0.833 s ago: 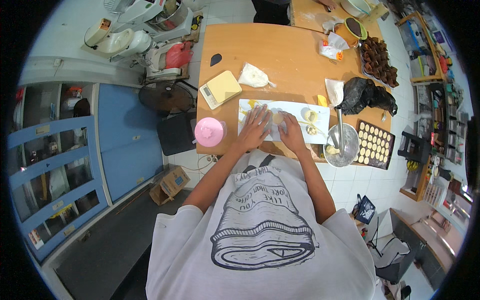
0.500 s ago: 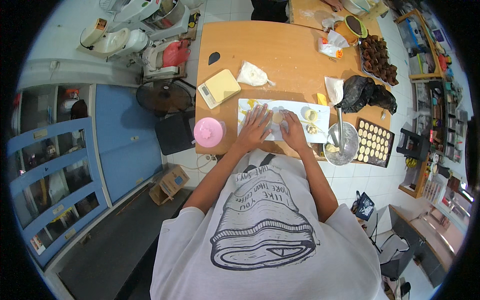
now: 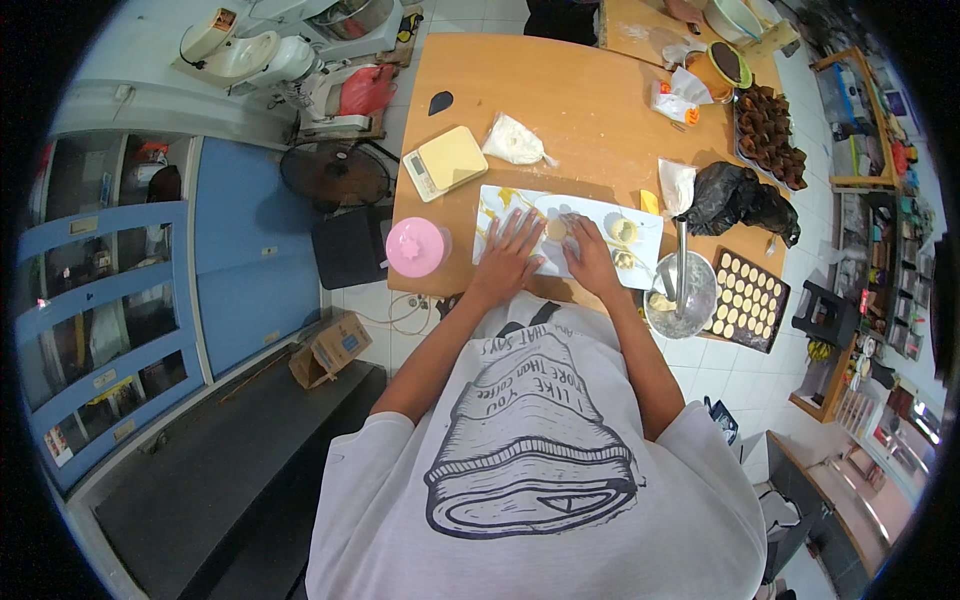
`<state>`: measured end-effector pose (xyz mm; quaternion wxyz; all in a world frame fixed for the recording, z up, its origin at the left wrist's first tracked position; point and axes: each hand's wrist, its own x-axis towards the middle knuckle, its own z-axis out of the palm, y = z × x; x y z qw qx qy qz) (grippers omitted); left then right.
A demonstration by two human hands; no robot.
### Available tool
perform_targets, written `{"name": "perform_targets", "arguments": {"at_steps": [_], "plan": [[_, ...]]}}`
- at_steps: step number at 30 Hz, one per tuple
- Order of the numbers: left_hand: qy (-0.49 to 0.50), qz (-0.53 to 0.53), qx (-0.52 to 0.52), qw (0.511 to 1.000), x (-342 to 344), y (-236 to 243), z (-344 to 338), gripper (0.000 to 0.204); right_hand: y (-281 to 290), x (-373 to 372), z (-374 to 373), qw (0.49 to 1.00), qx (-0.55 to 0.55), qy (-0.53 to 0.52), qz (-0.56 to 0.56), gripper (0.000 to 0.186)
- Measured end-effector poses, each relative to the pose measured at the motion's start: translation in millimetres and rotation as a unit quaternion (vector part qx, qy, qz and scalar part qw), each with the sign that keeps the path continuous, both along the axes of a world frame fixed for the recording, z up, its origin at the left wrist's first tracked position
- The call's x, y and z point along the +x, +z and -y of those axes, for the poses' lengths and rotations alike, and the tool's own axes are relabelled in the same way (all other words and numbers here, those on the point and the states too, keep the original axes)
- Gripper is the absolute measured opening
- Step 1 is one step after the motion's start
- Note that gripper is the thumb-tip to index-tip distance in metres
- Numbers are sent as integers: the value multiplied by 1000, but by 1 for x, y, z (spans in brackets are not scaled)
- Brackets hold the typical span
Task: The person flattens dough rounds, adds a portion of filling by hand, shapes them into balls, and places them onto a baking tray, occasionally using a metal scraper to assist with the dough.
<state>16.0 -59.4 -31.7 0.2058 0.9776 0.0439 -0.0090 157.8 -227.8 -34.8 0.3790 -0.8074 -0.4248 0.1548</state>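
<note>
My left hand (image 3: 508, 255) lies palm down with fingers spread on a white board (image 3: 637, 265) with yellow markings, left of a flat pale round piece (image 3: 555, 230). My right hand (image 3: 588, 250) is open, fingertips resting at that piece's right edge. Toward the board's right sit a round ring with pale contents (image 3: 623, 229) and a small pale lump (image 3: 623, 258). A steel bowl (image 3: 690, 315) with dough and a long-handled utensil (image 3: 681, 260) stands beside the board, next to a dark tray (image 3: 752, 310) of several pale rounds. A pink lid (image 3: 415, 247) lies left of the board.
The wooden table (image 3: 540, 80) also bears a scale (image 3: 445, 163), flour bag (image 3: 513, 140), black bag (image 3: 730, 195), white piping bag (image 3: 676, 185) and tray of brown cups (image 3: 765, 135). A fan (image 3: 330, 175) stands left. Another person's hand (image 3: 680, 10) is at the back table.
The view has shifted slightly, moving the table's back edge up in the picture. My hands stay in nearly the same places on the board.
</note>
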Motion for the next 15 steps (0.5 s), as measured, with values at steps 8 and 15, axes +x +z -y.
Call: {"name": "perform_targets", "arguments": {"at_steps": [8, 15], "plan": [[44, 27, 8, 999, -8, -6, 8, 67, 12, 18, -10, 996, -40, 84, 8, 44], [41, 27, 23, 999, -9, -7, 8, 66, 5, 31, -18, 992, -58, 108, 26, 48]]}}
